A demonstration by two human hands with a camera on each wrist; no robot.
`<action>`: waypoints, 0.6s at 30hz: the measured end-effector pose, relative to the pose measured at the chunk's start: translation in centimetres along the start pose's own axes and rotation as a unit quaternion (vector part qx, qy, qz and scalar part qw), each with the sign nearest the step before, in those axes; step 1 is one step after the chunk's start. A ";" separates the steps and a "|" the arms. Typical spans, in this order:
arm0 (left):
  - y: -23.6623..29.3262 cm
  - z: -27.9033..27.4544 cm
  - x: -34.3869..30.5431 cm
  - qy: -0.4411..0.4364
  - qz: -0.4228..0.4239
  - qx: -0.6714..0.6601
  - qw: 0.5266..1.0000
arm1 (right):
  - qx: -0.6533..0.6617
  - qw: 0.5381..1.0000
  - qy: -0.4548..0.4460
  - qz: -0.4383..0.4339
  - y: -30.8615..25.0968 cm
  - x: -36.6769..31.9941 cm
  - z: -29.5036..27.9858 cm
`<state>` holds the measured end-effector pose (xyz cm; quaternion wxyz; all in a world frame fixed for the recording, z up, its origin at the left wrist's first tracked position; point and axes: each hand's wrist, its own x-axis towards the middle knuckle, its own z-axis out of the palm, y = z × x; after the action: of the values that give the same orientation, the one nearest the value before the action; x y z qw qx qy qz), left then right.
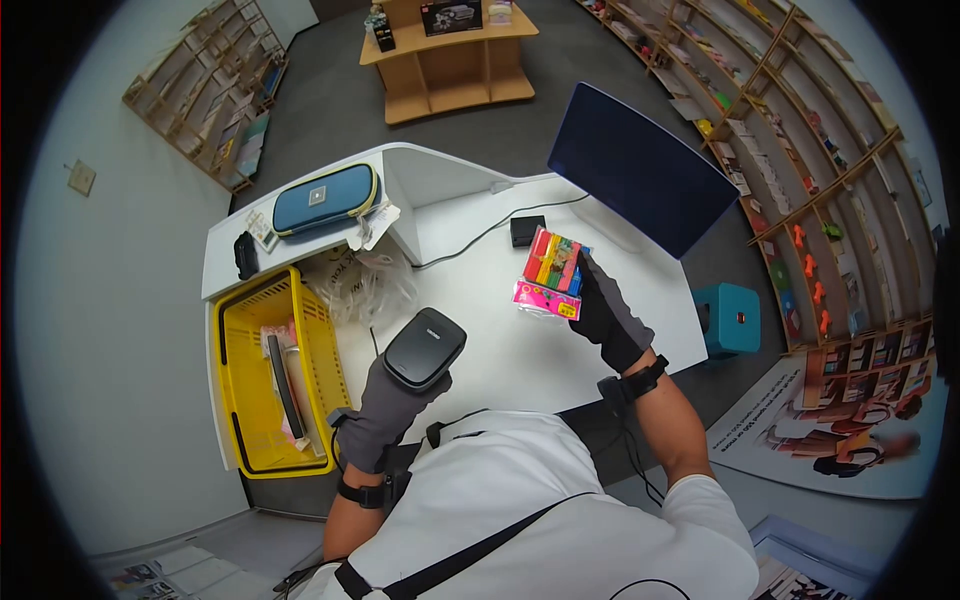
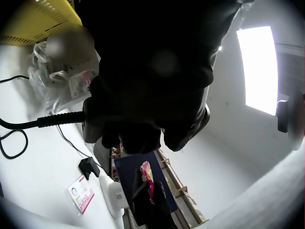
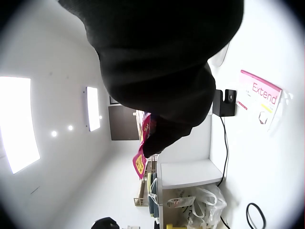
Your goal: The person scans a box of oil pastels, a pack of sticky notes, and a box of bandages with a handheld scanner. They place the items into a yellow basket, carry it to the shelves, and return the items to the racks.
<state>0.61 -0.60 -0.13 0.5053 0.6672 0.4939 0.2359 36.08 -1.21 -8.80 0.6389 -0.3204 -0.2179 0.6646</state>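
The left hand (image 1: 385,410), in a dark glove, grips a black rounded handheld device (image 1: 426,350) above the desk's near side; in the left wrist view this hand (image 2: 147,76) covers most of the device. A clear packet of coloured sticks with a pink label (image 1: 553,272) is pinched by the gloved right hand (image 1: 610,315) over the desk, in front of the monitor. From the left wrist, the packet (image 2: 147,179) is seen edge-on in the right hand (image 2: 153,205). The right wrist view shows the packet's pink end (image 3: 141,160) beyond the right hand (image 3: 157,67), whose fingertips are partly hidden.
A yellow basket (image 1: 325,395) holding items stands at left, beside a clear plastic bag (image 1: 365,290). A blue case (image 1: 325,199) lies on the raised shelf. The monitor (image 1: 640,165), a small black stand (image 1: 527,231) and a cable are behind. A pink-and-white card (image 3: 261,98) lies on the desk.
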 end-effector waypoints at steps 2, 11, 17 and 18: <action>-0.2 0.1 0.2 -0.002 0.008 0.000 1.000 | 0.023 0.999 0.029 0.024 -0.4 0.2 1.0; 0.4 0.2 0.2 0.007 0.053 0.013 0.998 | -0.429 0.882 0.044 -0.188 -1.5 -1.0 5.2; 0.7 0.0 0.0 -0.002 0.053 -0.003 0.999 | -0.542 0.750 -0.033 -0.378 -2.8 -1.4 6.5; 0.6 -0.1 0.0 -0.017 0.045 0.009 0.999 | -0.540 0.752 -0.024 -0.379 -2.6 -1.5 6.4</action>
<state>0.76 -0.51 0.47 0.4968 0.6972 0.4563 0.2426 33.40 -1.66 -2.32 0.5537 -0.4874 -0.6588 0.1477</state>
